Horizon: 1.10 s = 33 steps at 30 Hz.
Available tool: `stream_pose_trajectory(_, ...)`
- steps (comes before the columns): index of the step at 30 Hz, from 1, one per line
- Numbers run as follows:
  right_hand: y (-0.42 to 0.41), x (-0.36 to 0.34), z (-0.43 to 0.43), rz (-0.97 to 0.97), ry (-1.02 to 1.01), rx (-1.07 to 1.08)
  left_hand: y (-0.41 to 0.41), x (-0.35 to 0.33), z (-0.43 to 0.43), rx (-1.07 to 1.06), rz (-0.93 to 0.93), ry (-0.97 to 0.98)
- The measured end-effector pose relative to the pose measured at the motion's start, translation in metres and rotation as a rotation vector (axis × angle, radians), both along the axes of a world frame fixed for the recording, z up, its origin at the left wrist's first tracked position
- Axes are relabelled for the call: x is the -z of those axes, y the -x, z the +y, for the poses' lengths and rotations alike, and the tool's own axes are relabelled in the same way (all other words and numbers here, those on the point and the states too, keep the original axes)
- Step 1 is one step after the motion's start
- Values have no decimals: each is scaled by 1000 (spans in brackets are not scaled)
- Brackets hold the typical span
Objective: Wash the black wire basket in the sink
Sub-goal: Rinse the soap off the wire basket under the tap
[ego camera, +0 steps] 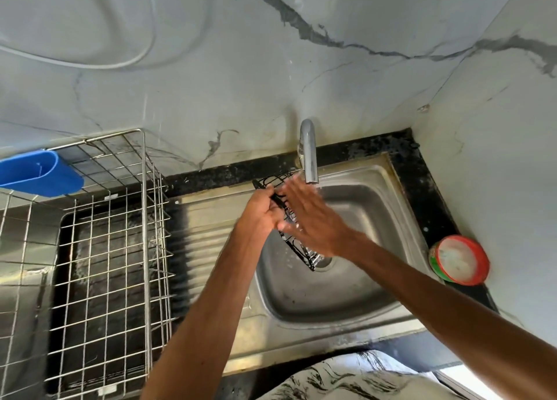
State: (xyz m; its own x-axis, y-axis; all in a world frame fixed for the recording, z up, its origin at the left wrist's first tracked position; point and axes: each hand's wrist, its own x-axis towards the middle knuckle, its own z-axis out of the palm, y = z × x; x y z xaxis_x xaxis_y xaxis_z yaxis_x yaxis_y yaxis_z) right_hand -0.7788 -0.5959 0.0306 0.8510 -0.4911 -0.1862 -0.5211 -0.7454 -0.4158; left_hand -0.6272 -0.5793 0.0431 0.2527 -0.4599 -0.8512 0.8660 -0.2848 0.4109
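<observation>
You have one black wire basket (pixel 301 250) held tilted over the bowl of the single stainless-steel sink (pixel 355 282). Its upper end reaches up just beside the spout and its lower corner hangs above the drain. Both of your hands are on it. Your left hand (pixel 263 208) has its fingers curled round a black wire at the basket's upper left side, clamped firmly. Your right hand (pixel 312 218) lies flat across the basket's front with fingers straight and spread, gripping nothing.

One curved chrome tap (pixel 309 152) stands at the back edge of the sink, with its spout right above your fingertips. A ribbed steel draining board (pixel 205 228) adjoins the bowl on the left.

Further left, one silver wire dish rack (pixel 120 249) sits on the black stone counter (pixel 229 170), and one blue plastic holder (pixel 39 173) hangs on its back rim. To the right, in the counter's corner, stands one round red-and-green tub (pixel 459 259) holding something white. Grey-veined marble walls (pixel 211 68) close in behind and to the right.
</observation>
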Motion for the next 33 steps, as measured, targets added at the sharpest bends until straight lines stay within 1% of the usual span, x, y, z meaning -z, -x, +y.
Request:
stream_pose_trajectory(2,6,-1,12,-86,46,-101,3,0,-4,-23,23,23)
stream_pose_trajectory(3,8,2,7,-98,50,-82,4,-2,-6,-52,29,17)
stream_pose_trajectory(4,8,4,0,-84,38,-12,6,-1,-8,-69,40,32)
stream_pose_trajectory(6,6,2,-10,-21,2,135,11,2,-8,-25,19,49)
stream_pose_trajectory(7,4,2,-10,-2,3,122,13,2,-7,-14,5,39)
stream_pose_trajectory(9,3,2,-10,28,57,14,16,3,-4,-2,15,37)
stream_pose_trajectory(10,5,1,-13,40,90,-8,17,5,-3,6,32,30)
stream_pose_trajectory(11,7,1,-21,69,103,17,17,5,-2,6,42,25)
stream_pose_trajectory(13,9,-3,-32,102,41,143,18,1,0,-28,81,42)
stream_pose_trajectory(14,8,-3,-29,87,12,148,19,1,1,-26,88,55)
stream_pose_trajectory(17,10,2,-4,-11,42,-7,18,8,5,34,11,24)
stream_pose_trajectory(18,13,8,-3,-34,35,6,17,8,6,34,18,36)
stream_pose_trajectory(19,16,8,-5,-47,-16,88,16,10,7,35,33,64)
stream_pose_trajectory(21,20,10,-19,-110,-244,322,16,7,9,12,62,149)
stream_pose_trajectory(22,20,10,-24,-146,-349,383,16,4,11,1,78,200)
stream_pose_trajectory(23,19,14,-26,-180,-400,397,16,2,14,10,86,254)
stream_pose_trajectory(26,8,9,-23,-311,-499,437,8,0,16,92,26,284)
stream_pose_trajectory(29,-5,-5,-31,-445,-718,580,2,2,20,191,-58,268)
stream_pose_trajectory(31,-13,-1,-43,-455,-868,648,0,5,24,228,-74,266)
stream_pose_trajectory(33,-14,5,-49,-313,-945,595,-2,10,28,262,-86,251)
